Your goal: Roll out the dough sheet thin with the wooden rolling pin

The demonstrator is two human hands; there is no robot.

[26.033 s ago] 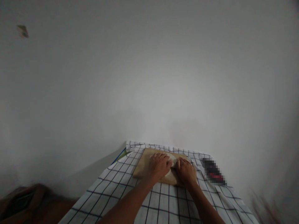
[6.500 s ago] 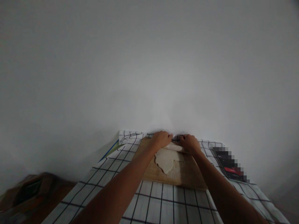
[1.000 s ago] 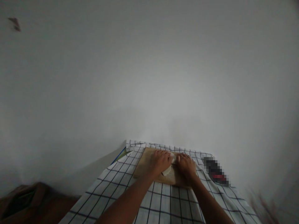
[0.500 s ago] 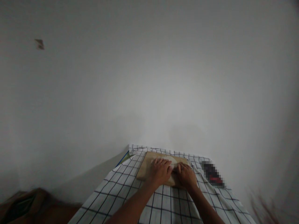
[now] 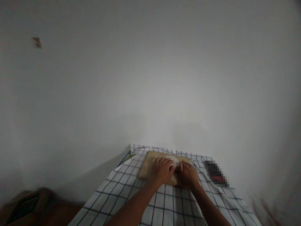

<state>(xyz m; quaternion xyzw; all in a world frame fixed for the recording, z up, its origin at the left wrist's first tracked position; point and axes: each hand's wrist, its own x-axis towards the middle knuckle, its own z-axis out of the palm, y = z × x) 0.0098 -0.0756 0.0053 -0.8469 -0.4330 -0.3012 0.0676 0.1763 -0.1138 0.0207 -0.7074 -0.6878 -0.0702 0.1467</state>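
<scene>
Nearly hidden, the pale, soft-looking dough (image 5: 173, 160) lies mid-way along the wooden board (image 5: 147, 168) beneath the left hand (image 5: 162, 171) and right hand (image 5: 187, 175), whose curled fingers (image 5: 160, 161) cover it, gripping or pressing cannot be told; it would likely sag, so an edge seems the best hold.

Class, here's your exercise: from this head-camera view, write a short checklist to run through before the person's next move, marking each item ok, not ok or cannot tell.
1. Both hands on the dough: left hand and right hand cover the pale dough. Ok.
2. Wooden board resting on the checked cloth: ok.
3. Dough fully within the board's edges: partly hidden by the hands. Cannot tell.
4. Flour on the board: too dim. Cannot tell.
5. Blurred dark object off the board: it lies on the cloth, to the right. Ok.
</scene>
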